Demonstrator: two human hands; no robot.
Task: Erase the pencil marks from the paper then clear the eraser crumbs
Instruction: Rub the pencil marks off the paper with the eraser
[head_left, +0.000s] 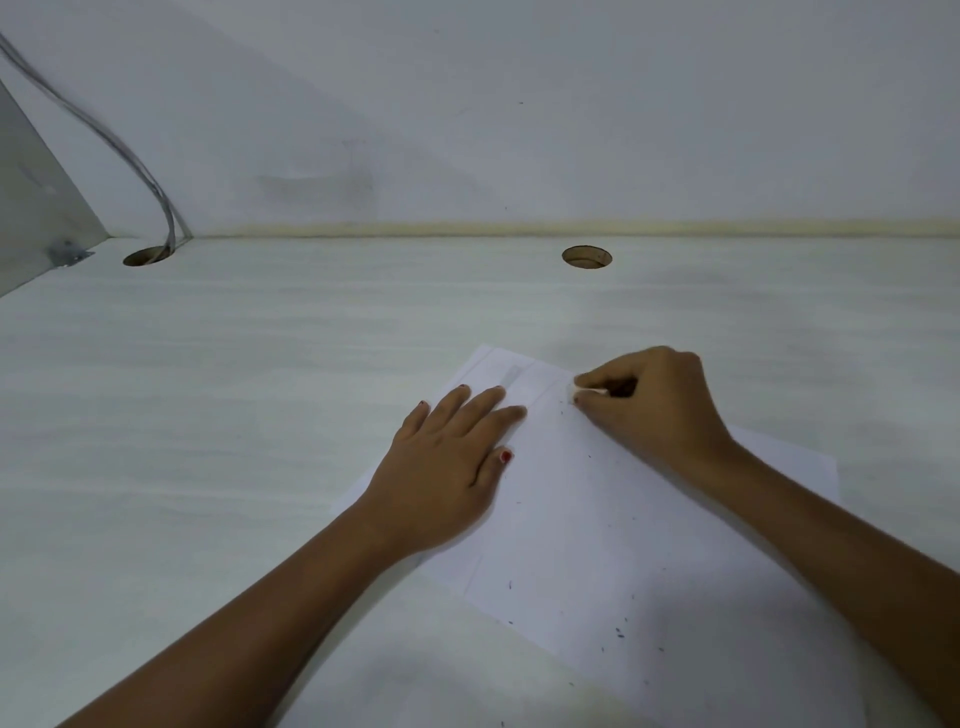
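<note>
Upper left: grey cables (130, 150) entering a round desk hole (147, 256). Centre: left hand (447, 467), fingers straight, flat on the white paper sheet (597, 545). Right of centre: right hand (654, 405) pinching a small white eraser (589, 391) against the sheet's upper part. Lower right: dark eraser crumbs (621, 631) scattered on the sheet.

I get dim, flat, cool light here, no glare anywhere. Soft shadows sit under both forearms, darkest on the white sheet of paper (597, 519) at the bottom between them. Thin grey cables (111, 136) upper left look smeared. Wide-angle bend slightly bows the cream strip (467, 227) behind the pale wood-grain desk top (234, 389). Dark eraser crumbs (619, 632) read soft; whole frame slightly hazy.
</note>
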